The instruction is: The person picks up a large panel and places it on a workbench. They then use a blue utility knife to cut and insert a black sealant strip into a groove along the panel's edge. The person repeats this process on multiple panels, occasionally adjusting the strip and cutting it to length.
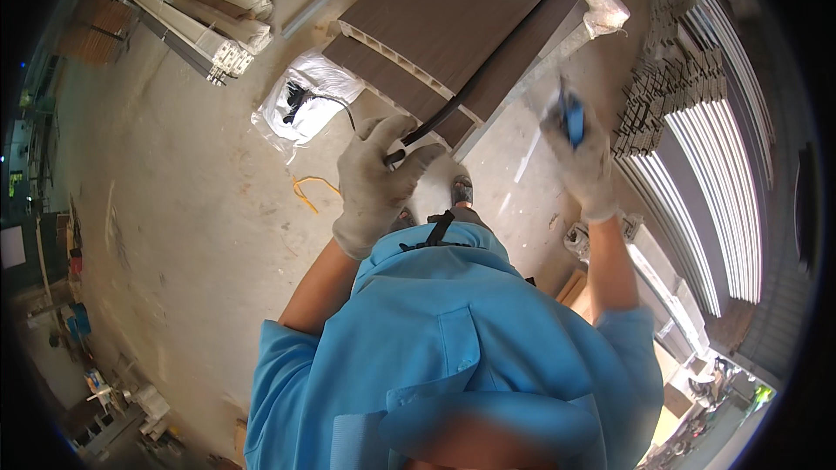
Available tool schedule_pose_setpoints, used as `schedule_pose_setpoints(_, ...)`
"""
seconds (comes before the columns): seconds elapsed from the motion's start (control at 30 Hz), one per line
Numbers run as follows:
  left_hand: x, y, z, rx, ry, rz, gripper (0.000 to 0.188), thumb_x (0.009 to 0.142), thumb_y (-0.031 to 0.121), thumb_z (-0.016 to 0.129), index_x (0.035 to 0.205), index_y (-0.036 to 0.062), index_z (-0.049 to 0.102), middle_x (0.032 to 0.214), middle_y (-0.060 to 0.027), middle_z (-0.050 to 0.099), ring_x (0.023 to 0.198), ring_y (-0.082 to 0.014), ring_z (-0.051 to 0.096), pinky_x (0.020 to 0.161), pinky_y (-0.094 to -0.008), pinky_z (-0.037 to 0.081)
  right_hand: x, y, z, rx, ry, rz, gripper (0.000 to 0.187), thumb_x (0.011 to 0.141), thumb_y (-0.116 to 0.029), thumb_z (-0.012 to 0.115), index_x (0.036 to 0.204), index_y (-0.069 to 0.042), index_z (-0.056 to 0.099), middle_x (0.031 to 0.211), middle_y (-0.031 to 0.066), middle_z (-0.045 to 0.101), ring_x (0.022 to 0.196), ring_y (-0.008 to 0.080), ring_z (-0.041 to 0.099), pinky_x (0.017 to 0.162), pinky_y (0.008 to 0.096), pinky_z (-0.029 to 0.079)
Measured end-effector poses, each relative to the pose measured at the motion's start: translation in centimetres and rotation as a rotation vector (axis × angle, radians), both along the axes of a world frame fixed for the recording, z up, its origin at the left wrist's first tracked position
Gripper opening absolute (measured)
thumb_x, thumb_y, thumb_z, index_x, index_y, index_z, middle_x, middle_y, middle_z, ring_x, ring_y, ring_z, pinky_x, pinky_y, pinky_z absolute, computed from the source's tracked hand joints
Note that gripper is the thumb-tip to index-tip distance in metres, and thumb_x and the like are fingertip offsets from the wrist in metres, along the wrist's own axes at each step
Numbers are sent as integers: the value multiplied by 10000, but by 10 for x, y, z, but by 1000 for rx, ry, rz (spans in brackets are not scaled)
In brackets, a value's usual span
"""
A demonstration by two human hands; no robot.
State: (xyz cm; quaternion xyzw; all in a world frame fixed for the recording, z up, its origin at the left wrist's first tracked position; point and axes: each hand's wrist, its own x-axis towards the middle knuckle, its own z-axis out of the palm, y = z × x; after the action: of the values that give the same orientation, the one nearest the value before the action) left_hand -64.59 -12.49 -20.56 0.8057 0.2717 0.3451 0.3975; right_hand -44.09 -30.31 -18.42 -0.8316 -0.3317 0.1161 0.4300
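My left hand (370, 178), in a pale grey work glove, is closed on the near end of a black flexible strip (448, 108). The strip runs away from me along the edge of the brown panels, and its short cut-looking end pokes out between thumb and fingers. The stacked brown hollow-core panels (444, 8) show open cells at their near ends. Off to the right, my gloved right hand (582, 156) grips a blue-handled tool (571, 119). Motion smears the tool's far part, so its exact kind cannot be made out. It is held apart from the panels.
White plastic sheeting (318, 91) with a black item on it lies left of the panels. A yellow strap (306, 191) is on the concrete floor. Stacked white-edged panels (718, 182) line the right side; bundled long profiles (205, 34) lie at the far left.
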Motion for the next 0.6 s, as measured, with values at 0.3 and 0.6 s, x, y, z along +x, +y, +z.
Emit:
schedule_pose_setpoints(0.3,16,-17,-12,4,90,152,253,836,83,777,1078,38,717,939,-115,679,782,-231,684,698,-336,535,53,131,55,-31,-282,1115,511,733,-161,801,1232,-167,693,1163,81,635,956,317,656,851,391,518)
schedule_pose_setpoints(0.6,31,-31,-29,-70,-171,347,249,856,-48,685,1098,12,670,898,-88,641,780,-186,616,710,-281,492,61,195,65,-232,-528,1608,420,677,-219,809,1086,-169,727,1067,70,622,869,304,679,778,411,543)
